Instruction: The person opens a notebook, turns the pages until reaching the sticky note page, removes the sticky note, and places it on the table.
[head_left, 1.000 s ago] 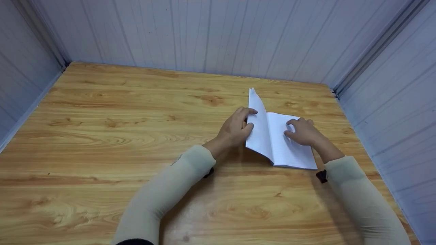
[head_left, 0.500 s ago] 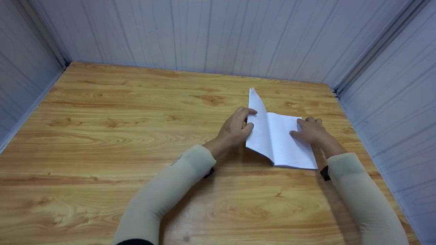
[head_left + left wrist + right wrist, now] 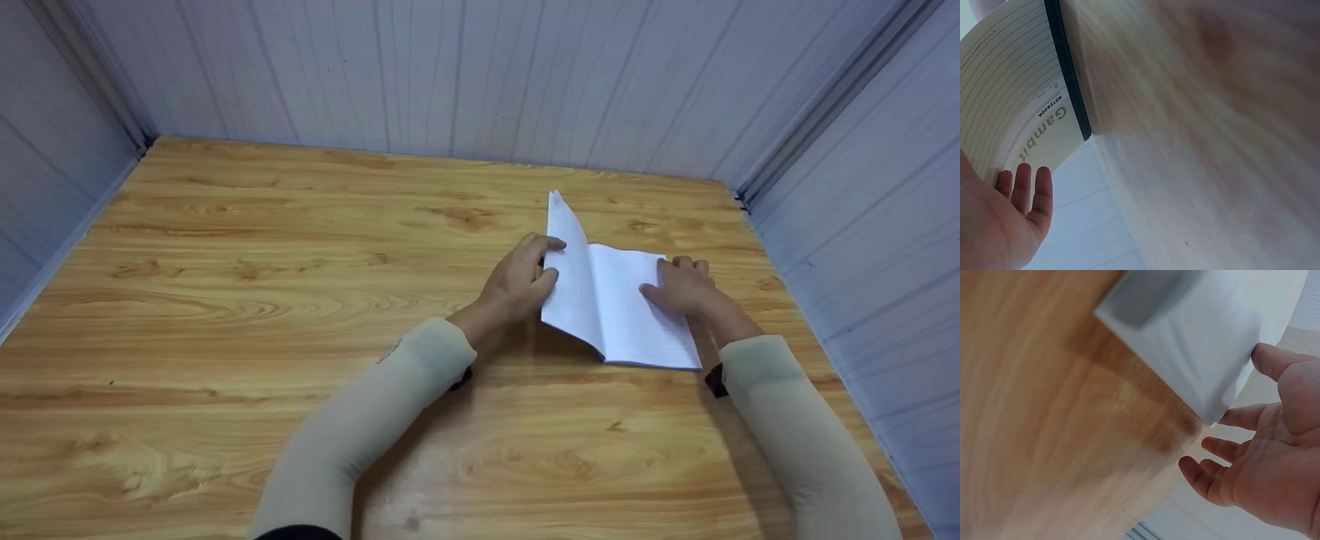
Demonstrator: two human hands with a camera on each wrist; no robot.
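So there's a thin notebook (image 3: 619,311) lying open on the right half of a wooden tabletop (image 3: 225,300), not far from the right wall (image 3: 862,187) of this grey panelled booth. The right-hand side of it lies flat on the wood, lined page up. The left-hand side is lifted and stands at a steep tilt, its top corner poking up toward the back wall (image 3: 450,75).

The left hand (image 3: 521,281) is what keeps that side up. The thumb sits on the inner page and the fingers curl round behind it, so it's got a proper pinch on the raised leaf. From the left wrist view you see the outside of that leaf: a pale lined cover (image 3: 1022,118) with "Gambit NOTEBOOK" printed on it and a dark spine strip (image 3: 1069,84) running down to the wood, with the fingertips (image 3: 1027,180) pressed flat against the cover.

The right hand (image 3: 682,285) rests on the flat page near its outer edge, fingers fairly straight and a bit spread, just pressing down, not gripping anything. The right wrist view backs that up: an open palm, fingers (image 3: 1224,450) loose and apart, thumb right at the corner of the white pages (image 3: 1196,332). It's blurry there, so I can't tell if the thumb actually touches the paper edge.

Both arms are in cream sleeves (image 3: 360,427).
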